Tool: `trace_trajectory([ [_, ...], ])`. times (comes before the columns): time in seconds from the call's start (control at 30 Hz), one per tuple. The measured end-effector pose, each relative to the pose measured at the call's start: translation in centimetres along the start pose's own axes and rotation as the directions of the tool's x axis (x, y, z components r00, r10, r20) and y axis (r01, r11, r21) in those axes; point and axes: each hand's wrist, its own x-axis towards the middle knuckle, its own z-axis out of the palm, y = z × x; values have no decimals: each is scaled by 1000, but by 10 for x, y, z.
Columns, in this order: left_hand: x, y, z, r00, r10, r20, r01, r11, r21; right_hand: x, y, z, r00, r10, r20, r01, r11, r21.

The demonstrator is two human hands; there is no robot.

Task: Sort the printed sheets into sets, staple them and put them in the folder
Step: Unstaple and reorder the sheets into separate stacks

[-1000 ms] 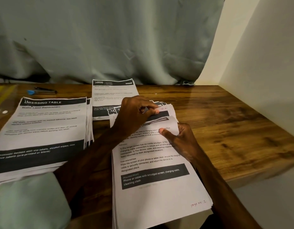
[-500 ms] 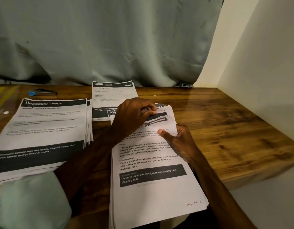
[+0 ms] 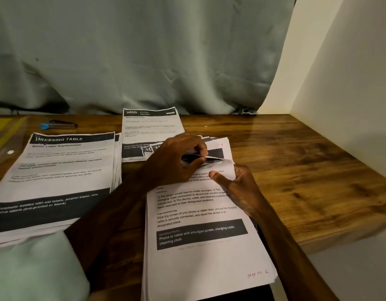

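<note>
A thick stack of printed sheets (image 3: 200,253) lies in front of me, its top page headed by a phone-cleaning task and marked "page no 1". My left hand (image 3: 176,159) pinches the far edge of the upper sheets between thumb and fingers. My right hand (image 3: 233,181) curls round the bent-up top sheets, thumb pressing on the page. A second pile titled "Dressing Table" (image 3: 55,177) lies to the left. A third pile headed "3800 Kitchen" (image 3: 150,127) lies farther back. A stapler (image 3: 59,125) with a blue end rests at the back left. A clear yellow folder (image 3: 3,135) shows at the left edge.
The wooden table (image 3: 296,166) ends in an edge at the right, beside a white wall (image 3: 350,94). A grey-green curtain (image 3: 133,55) hangs behind the table. A pale green sleeve (image 3: 35,270) fills the lower left corner.
My right hand has bent the top sheets' upper right part further up and over. My left hand's fingers have closed tighter on the far edge. The piles have not moved.
</note>
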Motion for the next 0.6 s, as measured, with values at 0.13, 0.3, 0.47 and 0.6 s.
trace_trajectory([
  [0.13, 0, 4, 3, 996, -91, -19, 89, 993, -72, 2, 3, -1, 1000, -18, 12, 18, 999, -39],
  [0.3, 1, 2, 10, 939, -279, -201, 264, 959, -102, 3, 6, -1, 999, -38, 18, 39, 997, -64],
  [0.47, 2, -1, 16, 914, -347, -209, 336, 938, -85, 1, 8, 2, 996, -82, 23, 84, 988, -126],
  [0.6, -2, -8, 16, 950, -271, -156, 285, 955, 77, 1, 6, 2, 996, -82, 37, 86, 987, -133],
])
